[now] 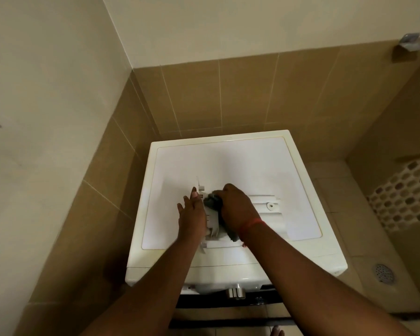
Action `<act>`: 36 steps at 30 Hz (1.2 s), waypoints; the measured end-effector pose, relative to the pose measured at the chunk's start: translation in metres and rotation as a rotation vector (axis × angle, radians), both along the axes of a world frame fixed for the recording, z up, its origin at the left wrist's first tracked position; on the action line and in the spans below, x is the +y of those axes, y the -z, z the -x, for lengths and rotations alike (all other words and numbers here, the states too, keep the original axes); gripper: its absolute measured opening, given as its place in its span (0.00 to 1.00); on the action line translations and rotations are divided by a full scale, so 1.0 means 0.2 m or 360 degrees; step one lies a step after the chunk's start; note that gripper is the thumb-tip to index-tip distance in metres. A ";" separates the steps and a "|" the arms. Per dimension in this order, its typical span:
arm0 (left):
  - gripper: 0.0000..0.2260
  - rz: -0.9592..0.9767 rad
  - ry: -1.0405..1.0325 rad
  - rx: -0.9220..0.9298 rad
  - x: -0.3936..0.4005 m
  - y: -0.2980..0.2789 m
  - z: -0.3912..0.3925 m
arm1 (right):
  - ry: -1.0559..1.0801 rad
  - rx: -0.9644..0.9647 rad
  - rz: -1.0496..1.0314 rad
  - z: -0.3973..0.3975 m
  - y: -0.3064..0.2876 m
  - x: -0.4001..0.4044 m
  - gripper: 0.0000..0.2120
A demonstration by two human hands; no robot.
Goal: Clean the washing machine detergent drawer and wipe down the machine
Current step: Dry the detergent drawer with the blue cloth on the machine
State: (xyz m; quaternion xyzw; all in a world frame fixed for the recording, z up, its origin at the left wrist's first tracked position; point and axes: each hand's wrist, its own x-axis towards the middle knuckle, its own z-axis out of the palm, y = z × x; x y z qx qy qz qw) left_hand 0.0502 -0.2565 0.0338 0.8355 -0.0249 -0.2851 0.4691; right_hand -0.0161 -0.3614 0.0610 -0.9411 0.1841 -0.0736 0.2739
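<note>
Lying on top of the white washer [228, 161], the drawer [212, 221] is pale grey-white plastic with ribbed walls and small tabs, set near the front edge. A second white plastic part [268, 204] with a round cap lies just beside it to the right. The left hand [191, 214] rests flat and open against the drawer's left side. The right hand [238, 207] is closed around a dark grey cloth [212, 200], pressing it into the drawer.
</note>
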 end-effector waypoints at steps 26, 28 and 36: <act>0.30 0.0067 -0.0118 0.0057 0.01 0.01 -0.01 | -0.0447 -0.0022 -0.0059 0.09 -0.01 0.07 0.08; 0.31 0.0085 -0.0127 0.0073 -0.01 0.01 0.02 | -0.0504 0.0054 -0.0107 0.10 -0.03 0.02 0.07; 0.30 0.0099 -0.0140 0.0128 -0.02 0.00 0.01 | -0.0081 -0.0135 -0.0173 0.02 -0.01 0.11 0.10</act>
